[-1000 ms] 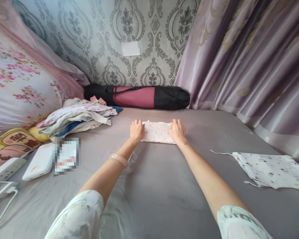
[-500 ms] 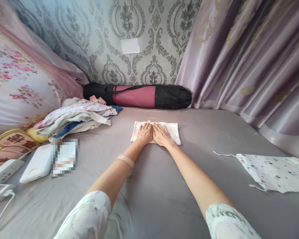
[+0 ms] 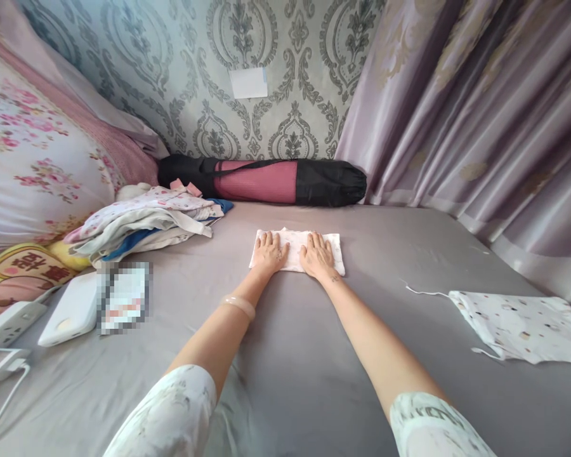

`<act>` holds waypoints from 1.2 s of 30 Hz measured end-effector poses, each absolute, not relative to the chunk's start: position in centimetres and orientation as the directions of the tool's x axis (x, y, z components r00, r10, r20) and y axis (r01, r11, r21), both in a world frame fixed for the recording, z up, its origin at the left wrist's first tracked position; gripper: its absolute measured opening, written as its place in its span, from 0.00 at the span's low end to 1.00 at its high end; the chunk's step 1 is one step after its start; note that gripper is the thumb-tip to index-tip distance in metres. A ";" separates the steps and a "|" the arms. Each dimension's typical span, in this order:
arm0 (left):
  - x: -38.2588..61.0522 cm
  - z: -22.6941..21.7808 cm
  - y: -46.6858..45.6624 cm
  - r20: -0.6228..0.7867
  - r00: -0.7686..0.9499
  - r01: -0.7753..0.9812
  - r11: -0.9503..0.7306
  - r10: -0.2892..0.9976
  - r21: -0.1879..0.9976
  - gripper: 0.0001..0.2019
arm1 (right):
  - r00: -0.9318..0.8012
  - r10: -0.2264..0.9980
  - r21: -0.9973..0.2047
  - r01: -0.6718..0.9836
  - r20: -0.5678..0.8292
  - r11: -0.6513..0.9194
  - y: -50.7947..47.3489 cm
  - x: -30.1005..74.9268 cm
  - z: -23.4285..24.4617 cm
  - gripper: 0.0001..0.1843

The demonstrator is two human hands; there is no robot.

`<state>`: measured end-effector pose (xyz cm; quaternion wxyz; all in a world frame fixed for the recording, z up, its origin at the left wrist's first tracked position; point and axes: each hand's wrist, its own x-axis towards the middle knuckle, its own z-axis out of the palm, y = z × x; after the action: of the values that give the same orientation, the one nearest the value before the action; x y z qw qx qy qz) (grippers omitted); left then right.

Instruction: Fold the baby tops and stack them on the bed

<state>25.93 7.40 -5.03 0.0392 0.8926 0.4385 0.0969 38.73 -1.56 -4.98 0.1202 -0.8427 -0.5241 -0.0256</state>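
A small folded cloth (image 3: 292,246), white with a faint print, lies flat on the grey bed sheet (image 3: 309,355). It looks like a folded garment, but its kind cannot be made out. On its left part rests my left hand (image 3: 269,254), palm down with the fingers stretched out. My right hand (image 3: 318,255) presses flat on the right part, its fingers also extended. A strip of the cloth shows between the two hands. Neither hand grips it. A pale bangle (image 3: 238,306) circles my left wrist.
At left lie a heap of clothes (image 3: 143,219), a white power bank (image 3: 71,309), a power strip (image 3: 12,324) and a blurred-out item (image 3: 125,298). A black and pink rolled bag (image 3: 257,182) lines the wall. To the right is a spotted white garment (image 3: 523,324) with strings.
My hands have slid apart from the middle of the folded cloth, the left one leftward and the right one rightward. The cloth stays in place.
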 end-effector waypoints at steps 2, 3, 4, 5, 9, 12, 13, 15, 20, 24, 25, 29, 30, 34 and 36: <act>25.9 -5.1 7.4 0.140 0.581 0.785 -0.597 0.802 0.165 0.32 | 0.476 0.865 -0.166 0.876 0.159 -0.452 -2.0 39.3 -4.9 0.33; 25.8 -5.1 7.5 0.137 0.573 0.790 -0.589 0.808 0.169 0.32 | 0.484 0.862 -0.158 0.873 0.152 -0.462 -2.2 39.7 -4.9 0.33; 25.8 -5.1 7.5 0.130 0.565 0.796 -0.580 0.815 0.172 0.32 | 0.488 0.861 -0.150 0.871 0.146 -0.468 -2.5 40.0 -4.8 0.33; 25.7 -5.0 7.6 0.117 0.556 0.804 -0.568 0.823 0.177 0.33 | 0.492 0.859 -0.144 0.869 0.140 -0.474 -2.7 40.4 -4.8 0.32; 24.9 -4.7 7.9 0.050 0.537 0.818 -0.535 0.842 0.210 0.33 | 0.492 0.864 -0.144 0.867 0.108 -0.476 -3.6 41.4 -4.8 0.32; 24.0 -4.5 8.3 0.024 0.549 0.810 -0.539 0.836 0.232 0.34 | 0.519 0.851 -0.162 0.850 0.086 -0.502 -4.0 41.8 -4.8 0.33; 23.6 -4.5 8.4 0.019 0.554 0.806 -0.542 0.832 0.237 0.34 | 0.530 0.844 -0.170 0.842 0.078 -0.513 -4.1 41.9 -4.8 0.33; 23.0 -4.4 8.6 0.011 0.559 0.802 -0.543 0.829 0.247 0.34 | 0.551 0.832 -0.184 0.826 0.064 -0.533 -4.3 42.1 -4.7 0.33; 22.2 -4.6 8.6 0.009 0.536 0.813 -0.519 0.844 0.264 0.34 | 0.599 0.799 -0.215 0.788 0.051 -0.577 -4.2 42.0 -4.5 0.33; 22.3 -4.7 8.5 0.021 0.524 0.818 -0.511 0.851 0.264 0.32 | 0.613 0.790 -0.223 0.774 0.027 -0.593 -4.1 41.7 -4.4 0.33; 22.3 -4.8 8.6 0.019 0.522 0.820 -0.508 0.853 0.265 0.32 | 0.613 0.789 -0.223 0.773 0.026 -0.594 -4.1 41.7 -4.4 0.33; 22.3 -4.8 8.7 0.024 0.521 0.819 -0.508 0.853 0.267 0.31 | 0.612 0.790 -0.213 0.777 0.031 -0.593 -4.0 41.8 -4.3 0.33; 22.3 -4.7 8.7 0.024 0.520 0.820 -0.507 0.854 0.266 0.31 | 0.611 0.791 -0.209 0.777 0.028 -0.593 -4.0 41.9 -4.2 0.32; 22.8 -3.9 8.3 0.126 0.526 0.813 -0.541 0.841 0.214 0.30 | 0.583 0.809 -0.191 0.804 0.067 -0.564 -3.7 41.8 -3.5 0.31; 23.2 -3.6 8.2 0.204 0.556 0.788 -0.589 0.806 0.178 0.29 | 0.550 0.827 -0.188 0.829 0.115 -0.526 -3.5 41.6 -3.2 0.31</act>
<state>23.18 8.16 -3.57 0.0329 0.8815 0.4520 0.1327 41.64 -3.51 -3.16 0.1108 -0.8735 -0.4741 -0.0059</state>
